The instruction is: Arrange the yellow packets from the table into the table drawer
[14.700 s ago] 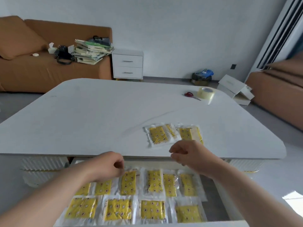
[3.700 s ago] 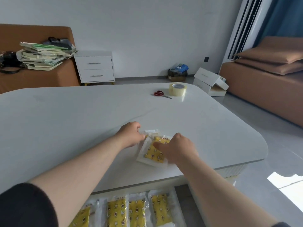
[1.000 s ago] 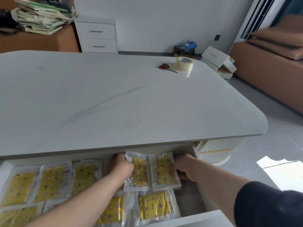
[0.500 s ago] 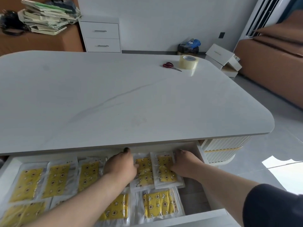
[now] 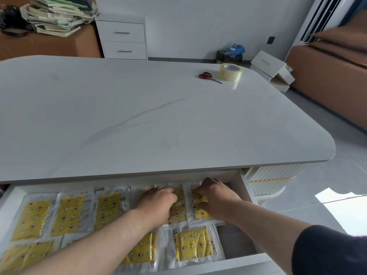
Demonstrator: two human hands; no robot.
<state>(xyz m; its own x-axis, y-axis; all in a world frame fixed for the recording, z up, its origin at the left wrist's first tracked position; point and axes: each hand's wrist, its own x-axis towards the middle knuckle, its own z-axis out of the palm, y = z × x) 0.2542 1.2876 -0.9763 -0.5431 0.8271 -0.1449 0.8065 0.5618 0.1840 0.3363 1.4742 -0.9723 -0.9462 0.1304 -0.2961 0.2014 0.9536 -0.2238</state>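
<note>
— Where are the yellow packets (image 5: 67, 213) to be found?

— They are laid in rows in the open drawer (image 5: 246, 187) under the worktop (image 5: 158, 116).

— How is each grip set?

— The right grip (image 5: 216, 197) is closed on the end packet (image 5: 200, 214) of the back row, with fingers and thumb curled on it. The left grip (image 5: 156, 203) is laid with bent fingers on the neighbouring packet (image 5: 179, 207); whether that one is pinched cannot be told.

— What is seen on the worktop?

— Red scissors (image 5: 208, 76) and a tape roll (image 5: 231, 72), side by side at its far right.
</note>
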